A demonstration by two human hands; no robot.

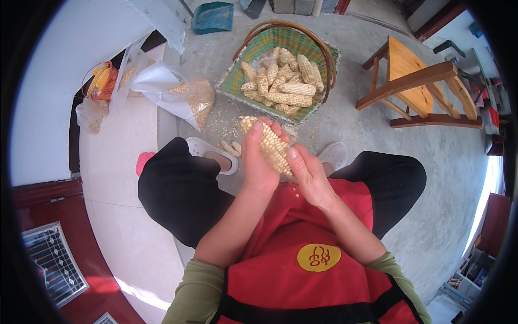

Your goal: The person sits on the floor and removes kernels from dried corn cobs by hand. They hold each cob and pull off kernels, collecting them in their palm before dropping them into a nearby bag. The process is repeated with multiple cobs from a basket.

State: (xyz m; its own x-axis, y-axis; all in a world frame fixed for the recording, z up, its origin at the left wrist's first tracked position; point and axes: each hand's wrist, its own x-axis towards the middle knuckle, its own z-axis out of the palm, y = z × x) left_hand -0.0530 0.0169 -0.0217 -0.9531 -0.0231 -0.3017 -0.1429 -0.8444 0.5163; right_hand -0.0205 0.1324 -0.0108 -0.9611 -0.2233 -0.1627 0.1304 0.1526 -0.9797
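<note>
An ear of pale dried corn (274,149) is held between my two hands above my lap, tilted with its top end up and to the left. My left hand (259,156) wraps around its upper part, the thumb lying on the kernels. My right hand (308,172) grips the lower end, with its thumb pressed on the cob's side. A few loose kernels (297,195) rest on the red apron (283,227) below. Just beyond my hands stands a green woven basket (230,87) with a brown handle, holding a heap of corn ears (283,81).
Bare cobs (230,148) and scattered kernels (226,125) lie on the concrete floor by my shoes. Left of the basket is a plastic bag of kernels (198,101); farther left, a small red basket (107,83) holds corn. A wooden chair (417,89) lies at right, a teal dustpan (212,18) at top.
</note>
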